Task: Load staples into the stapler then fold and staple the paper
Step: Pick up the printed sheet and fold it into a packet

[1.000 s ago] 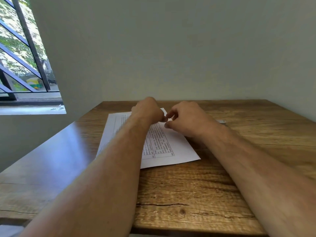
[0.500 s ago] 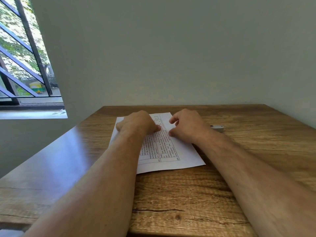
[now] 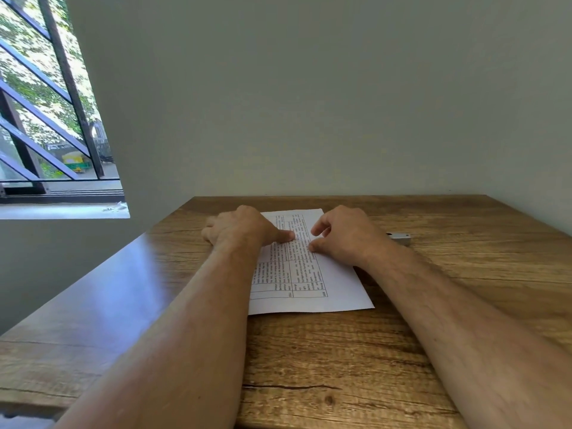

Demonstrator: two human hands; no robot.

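The paper (image 3: 309, 274) lies flat on the wooden table (image 3: 340, 366) in front of me, printed side up, with a table of small text running down its middle and a bare white margin along its right side. Its near edge points toward me and its far edge sits just short of the wall (image 3: 309, 103).

My left hand (image 3: 241, 229) rests palm down on the far left part of the sheet. Its fingers are loosely bent over the paper's left edge and onto the wood, and its thumb stretches out to the right, flat against the printed lines. It pins the sheet rather than grasping it.

My right hand (image 3: 346, 236) rests on the far right part of the sheet, just across from the left one, with a narrow strip of printed paper showing between them. Its thumb tip and a bent forefinger touch the page; the other fingers curl underneath, and I cannot tell whether they hold anything. Nothing is lifted; the sheet stays flat under both hands.

Both my forearms reach across the table, and the near half of the paper lies between them, uncovered.

A small metal object, which looks like the stapler (image 3: 400, 238), lies on the table just beyond my right wrist, off the paper's right side. Neither hand touches it, and most of it is hidden behind my wrist.

At the far left a barred window (image 3: 46, 103) shows green trees outside.
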